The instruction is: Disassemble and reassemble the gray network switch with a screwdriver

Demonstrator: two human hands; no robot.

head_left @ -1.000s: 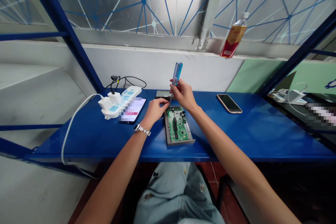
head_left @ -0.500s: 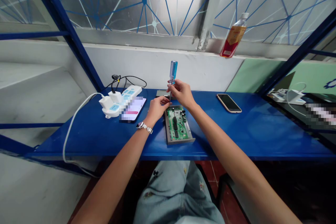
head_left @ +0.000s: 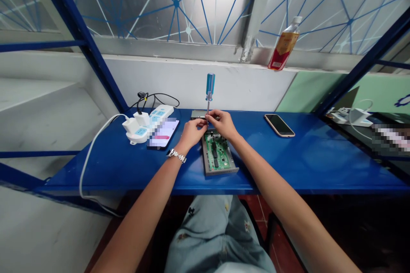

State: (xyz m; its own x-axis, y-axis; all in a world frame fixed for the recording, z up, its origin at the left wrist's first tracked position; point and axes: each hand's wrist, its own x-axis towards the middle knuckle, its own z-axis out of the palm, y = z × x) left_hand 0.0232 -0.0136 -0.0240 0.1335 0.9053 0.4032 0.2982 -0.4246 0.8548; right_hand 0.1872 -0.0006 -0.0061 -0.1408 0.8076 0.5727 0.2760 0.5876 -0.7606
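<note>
A grey open case with a green circuit board lies on the blue shelf in front of me. A screwdriver with a clear blue handle stands upright over the board's far end. My right hand pinches its metal shaft low down. My left hand is closed at the shaft's tip, fingers touching the right hand's; what it pinches is too small to make out. A bracelet sits on my left wrist.
A white power strip with chargers and a phone lie to the left. Another phone lies to the right. A bottle stands on the window ledge. A grey cover plate lies behind the board.
The screwdriver went from tilted to upright. My right hand slid down from the handle to the lower shaft, and my left hand moved in to meet it at the tip.
</note>
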